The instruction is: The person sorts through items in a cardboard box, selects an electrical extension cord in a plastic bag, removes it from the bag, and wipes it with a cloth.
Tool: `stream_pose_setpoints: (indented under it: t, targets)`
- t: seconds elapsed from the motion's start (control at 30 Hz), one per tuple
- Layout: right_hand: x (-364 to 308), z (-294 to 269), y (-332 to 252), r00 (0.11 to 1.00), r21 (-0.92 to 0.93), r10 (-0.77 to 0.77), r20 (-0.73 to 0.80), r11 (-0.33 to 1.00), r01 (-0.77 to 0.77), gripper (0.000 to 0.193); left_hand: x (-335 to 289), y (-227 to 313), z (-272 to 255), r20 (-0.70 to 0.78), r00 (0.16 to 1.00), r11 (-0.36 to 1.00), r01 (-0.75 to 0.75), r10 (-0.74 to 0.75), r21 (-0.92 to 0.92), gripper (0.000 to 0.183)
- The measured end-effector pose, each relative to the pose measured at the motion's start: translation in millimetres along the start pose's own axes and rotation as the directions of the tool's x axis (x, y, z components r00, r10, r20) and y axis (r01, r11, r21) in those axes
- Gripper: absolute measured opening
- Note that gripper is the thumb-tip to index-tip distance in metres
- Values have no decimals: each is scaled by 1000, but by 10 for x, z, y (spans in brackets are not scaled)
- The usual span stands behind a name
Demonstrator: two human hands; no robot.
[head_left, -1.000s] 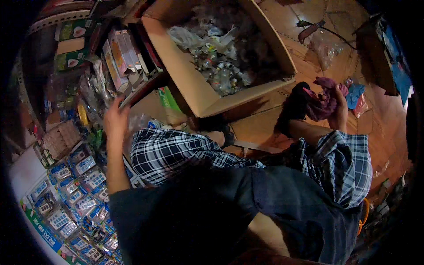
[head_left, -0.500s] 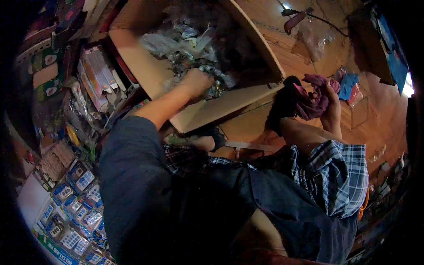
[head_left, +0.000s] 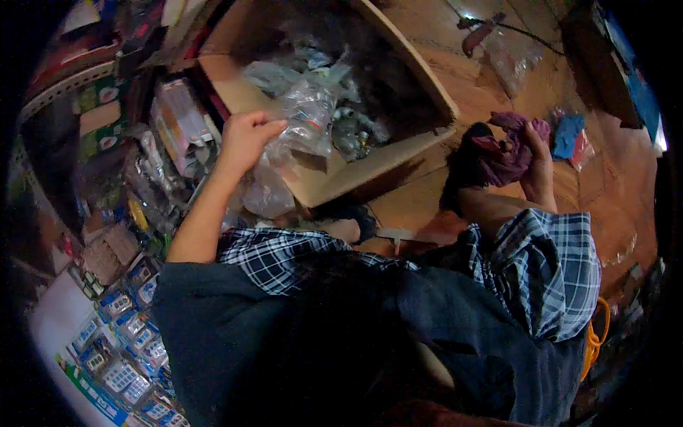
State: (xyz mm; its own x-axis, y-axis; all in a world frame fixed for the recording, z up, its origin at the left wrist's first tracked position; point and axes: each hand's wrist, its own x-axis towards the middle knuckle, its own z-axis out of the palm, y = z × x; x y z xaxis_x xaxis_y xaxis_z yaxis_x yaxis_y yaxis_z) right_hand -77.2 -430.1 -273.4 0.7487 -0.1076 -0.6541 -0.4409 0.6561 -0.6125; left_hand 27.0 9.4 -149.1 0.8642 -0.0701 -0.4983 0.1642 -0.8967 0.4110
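My left hand grips a clear plastic bag of small items and lifts it over the near edge of a big open cardboard box. More clear bags of small parts fill the box. My right hand is closed on a bundle of purple and dark cloth on the wooden floor, to the right of the box. Both forearms come out of plaid sleeves.
Shelves at left hold packaged goods and rows of small blue boxes. A foot in a dark sandal rests below the box. Blue and red cloth lies on the wooden floor; an orange cord is at right.
My left hand went from the shelf at left into the box, then drew back toward its near edge with a clear bag in its grip. The right hand stayed on the cloth.
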Motion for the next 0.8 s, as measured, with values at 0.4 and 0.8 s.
stream_pose_setpoints:
  t: [0.4, 0.8]
  targets:
    - [-5, 2, -54, 998, -42, 30, 63, 999, -28, 30, -1650, -1188, -1079, -291, 714, 460, 49, -637, -887, 36]
    - [-28, 16, -60, 972, -221, 47, 232, 975, 6, 41, -2665, -2505, -371, -13, 632, -19, -43, -775, -999, 35]
